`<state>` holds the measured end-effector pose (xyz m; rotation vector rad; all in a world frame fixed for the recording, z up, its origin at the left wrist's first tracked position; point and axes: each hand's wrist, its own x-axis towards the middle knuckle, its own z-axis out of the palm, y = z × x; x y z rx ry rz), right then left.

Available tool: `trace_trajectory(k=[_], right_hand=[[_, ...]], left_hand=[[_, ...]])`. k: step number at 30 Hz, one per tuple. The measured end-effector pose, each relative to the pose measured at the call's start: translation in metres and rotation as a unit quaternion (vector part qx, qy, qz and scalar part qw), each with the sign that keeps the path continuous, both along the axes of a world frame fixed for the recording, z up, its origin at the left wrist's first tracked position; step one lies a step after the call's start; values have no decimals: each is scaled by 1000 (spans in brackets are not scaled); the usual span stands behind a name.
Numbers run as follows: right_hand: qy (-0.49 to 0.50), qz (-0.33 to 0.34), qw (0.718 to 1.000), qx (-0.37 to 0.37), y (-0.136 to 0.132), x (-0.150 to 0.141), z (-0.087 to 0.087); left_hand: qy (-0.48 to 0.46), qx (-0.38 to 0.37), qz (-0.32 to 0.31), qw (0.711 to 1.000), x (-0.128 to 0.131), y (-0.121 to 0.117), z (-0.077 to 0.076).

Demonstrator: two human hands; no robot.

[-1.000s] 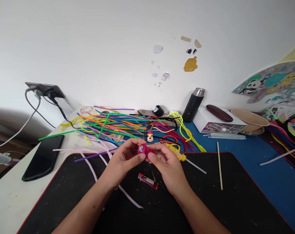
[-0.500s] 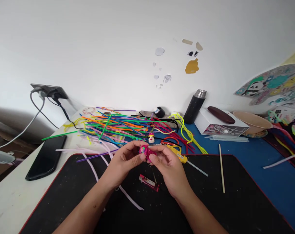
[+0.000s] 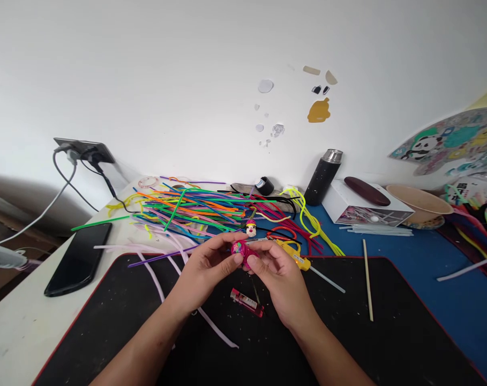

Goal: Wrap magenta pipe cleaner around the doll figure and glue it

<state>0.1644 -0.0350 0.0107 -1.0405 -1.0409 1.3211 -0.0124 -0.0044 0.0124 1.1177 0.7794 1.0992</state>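
Note:
Between my two hands is a small bright pink craft piece (image 3: 240, 249) with multicoloured specks on its rounded end; its exact kind is unclear. My left hand (image 3: 209, 262) pinches it from the left with thumb and fingers. From the other side my right hand (image 3: 277, 268) grips it, thumb on the front. Just beyond the fingers stands a little figure head (image 3: 251, 229) with a white face and a pink and yellow top. Below the hands a red lighter (image 3: 247, 303) lies on the black mat (image 3: 323, 332). A yellow glue gun (image 3: 299, 258) with a clear glue stick lies past my right hand.
Many coloured pipe cleaners (image 3: 195, 209) spread along the back. A phone (image 3: 79, 260) lies at left, a wooden stick (image 3: 367, 281) at right. Behind are a black thermos (image 3: 322, 179), a white box (image 3: 335, 201) and a beige bowl (image 3: 418, 200). Pale lilac strips (image 3: 215, 324) cross the mat.
The pink piece has turned slightly, its speckled end now facing more toward me. Both hands keep their grip, and the whole view has shifted a little.

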Motion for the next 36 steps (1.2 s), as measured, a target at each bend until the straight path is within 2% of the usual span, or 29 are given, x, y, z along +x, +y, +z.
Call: trace_trajectory(k=[7,28,36], right_hand=[[4,6,1000,-2,-1,0,1],[11,6,1000,-7,-1,-3,3],[-1,5,1000,-8,-1,-3,0]], left_hand=[[-48,0,-9,999,2,2,-2],[-83,-19,-35,996,3,1,-2],[-56,-15,-3,998,5,-1,-6]])
